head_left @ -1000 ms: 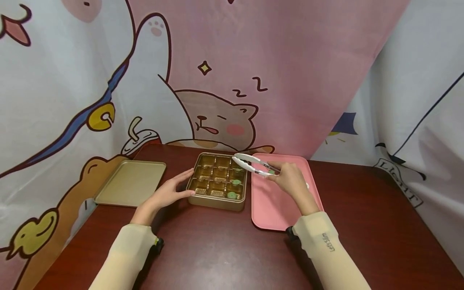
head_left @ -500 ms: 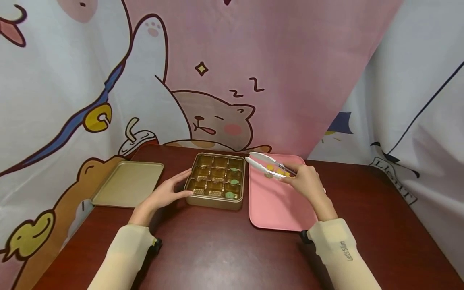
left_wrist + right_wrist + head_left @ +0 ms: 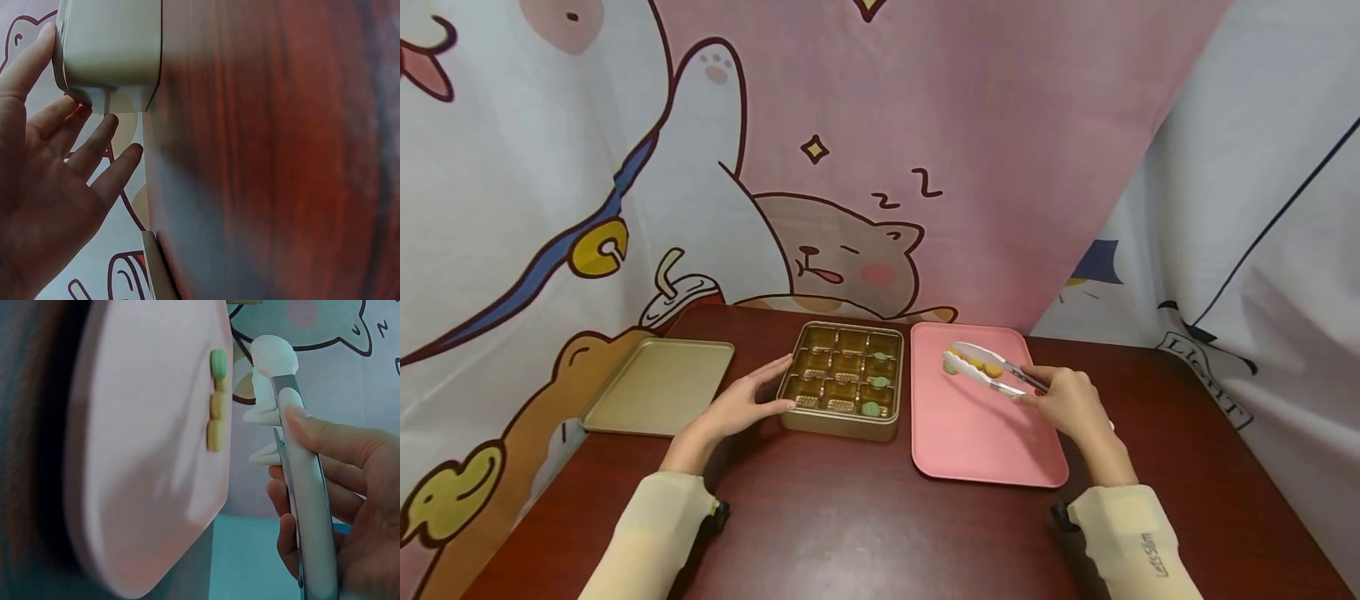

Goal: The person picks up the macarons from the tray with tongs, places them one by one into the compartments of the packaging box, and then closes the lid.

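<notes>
My left hand (image 3: 730, 414) touches the left side of a gold square box (image 3: 841, 426), thumb at the rim and fingers extended. Clear-gold compartments divide the box. Its right column holds green round pieces (image 3: 871, 409), one per compartment, that look like small macarons. My right hand (image 3: 1070, 406) grips white-tipped metal tongs (image 3: 306, 506), their arms spread apart above the pink tray (image 3: 977, 450). Below the tips lie a green piece (image 3: 218, 364) and several yellow pieces (image 3: 215, 435) in a row. Nothing shows between the tong tips in the right wrist view.
A shallow gold lid or tray (image 3: 662, 385) lies at the left on the dark red wooden table (image 3: 865, 525). A cartoon-print curtain (image 3: 1000, 167) hangs behind and along both sides. The pink tray stands close beside the box's right wall.
My right hand has carried the tongs right and toward me, from above the box's right edge to over the pieces on the pink tray. My left hand stays at the box.
</notes>
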Demonstrator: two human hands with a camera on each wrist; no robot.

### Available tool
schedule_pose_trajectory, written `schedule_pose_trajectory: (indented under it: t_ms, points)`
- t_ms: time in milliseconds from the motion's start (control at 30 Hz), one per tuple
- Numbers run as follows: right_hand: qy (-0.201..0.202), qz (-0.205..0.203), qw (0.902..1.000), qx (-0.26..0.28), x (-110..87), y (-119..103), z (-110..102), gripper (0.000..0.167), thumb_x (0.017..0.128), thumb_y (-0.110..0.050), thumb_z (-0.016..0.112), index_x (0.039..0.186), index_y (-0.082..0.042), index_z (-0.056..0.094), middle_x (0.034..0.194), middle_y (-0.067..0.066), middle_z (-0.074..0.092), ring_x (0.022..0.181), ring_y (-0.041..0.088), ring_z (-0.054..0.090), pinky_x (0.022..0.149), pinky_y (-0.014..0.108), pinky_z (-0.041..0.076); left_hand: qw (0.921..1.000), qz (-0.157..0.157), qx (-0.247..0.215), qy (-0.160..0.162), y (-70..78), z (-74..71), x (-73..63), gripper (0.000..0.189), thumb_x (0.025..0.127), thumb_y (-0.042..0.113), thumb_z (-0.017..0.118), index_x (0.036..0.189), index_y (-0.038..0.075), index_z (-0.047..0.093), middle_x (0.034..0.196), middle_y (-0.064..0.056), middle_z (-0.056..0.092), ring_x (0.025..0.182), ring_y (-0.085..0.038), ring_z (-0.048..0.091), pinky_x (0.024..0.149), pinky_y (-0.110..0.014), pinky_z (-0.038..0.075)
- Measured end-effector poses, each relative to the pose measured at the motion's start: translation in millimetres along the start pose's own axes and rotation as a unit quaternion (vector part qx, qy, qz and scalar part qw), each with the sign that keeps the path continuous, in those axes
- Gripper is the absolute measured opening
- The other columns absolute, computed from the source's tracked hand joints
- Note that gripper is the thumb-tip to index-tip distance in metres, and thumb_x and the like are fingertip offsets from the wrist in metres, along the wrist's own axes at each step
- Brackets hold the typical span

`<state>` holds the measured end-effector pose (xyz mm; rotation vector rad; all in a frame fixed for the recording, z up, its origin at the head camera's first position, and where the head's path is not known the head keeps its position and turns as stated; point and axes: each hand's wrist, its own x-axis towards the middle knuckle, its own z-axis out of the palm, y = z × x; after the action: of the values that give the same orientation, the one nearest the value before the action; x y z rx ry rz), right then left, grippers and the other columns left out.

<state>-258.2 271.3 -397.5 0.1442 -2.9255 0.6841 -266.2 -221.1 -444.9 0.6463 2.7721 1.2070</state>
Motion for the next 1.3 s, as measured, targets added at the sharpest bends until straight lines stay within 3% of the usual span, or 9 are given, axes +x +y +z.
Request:
schedule_pose_trajectory:
  t_ms: [200,733,967,1300]
  points:
    - [-0.022,0.014,0.9996,-0.006,-4.1,10,6,0.057,0.083,-0.026,0.081,0.13,0.001,0.064,0.119,0.031,0.067,0.097,0.041,0.066,0.076,0.051,0.053,1.0,0.0,-0.003,-0.002,-0.1,0.8,-0.4,0.081,0.091,0.032,0.073,0.155,0.004,0.033,0.164,-0.015,0.028,0.151,-0.039,0.026,0.117,-0.062,0.027]
    - [-0.045,0.023,0.9984,-0.027,-3.7,13,18,0.062,0.082,-0.028,0.081,0.133,0.001,0.062,0.124,0.034,0.063,0.104,0.046,0.064,0.084,0.058,0.052,1.0,-0.002,-0.005,0.001,0.4,-0.1,0.3,0.079,0.092,0.029,0.073,0.155,0.003,0.033,0.164,-0.016,0.028,0.15,-0.04,0.026,0.117,-0.062,0.027]
    - [-0.059,0.044,0.9971,-0.021,-4.7,14,21,0.062,0.083,-0.029,0.081,0.134,-0.001,0.062,0.124,0.034,0.063,0.098,0.04,0.064,0.078,0.05,0.053,1.0,-0.002,-0.006,-0.001,-0.9,1.1,0.2,0.08,0.091,0.03,0.073,0.155,0.002,0.033,0.164,-0.015,0.028,0.15,-0.039,0.026,0.117,-0.061,0.027]
    - [-0.035,0.035,0.9987,-0.015,-6.1,15,23,0.059,0.082,-0.026,0.082,0.132,0.0,0.063,0.123,0.033,0.064,0.095,0.037,0.065,0.072,0.043,0.051,0.9999,-0.001,-0.01,0.002,-2.1,0.4,1.2,0.08,0.091,0.03,0.073,0.155,0.003,0.034,0.164,-0.016,0.029,0.151,-0.039,0.026,0.118,-0.062,0.026]
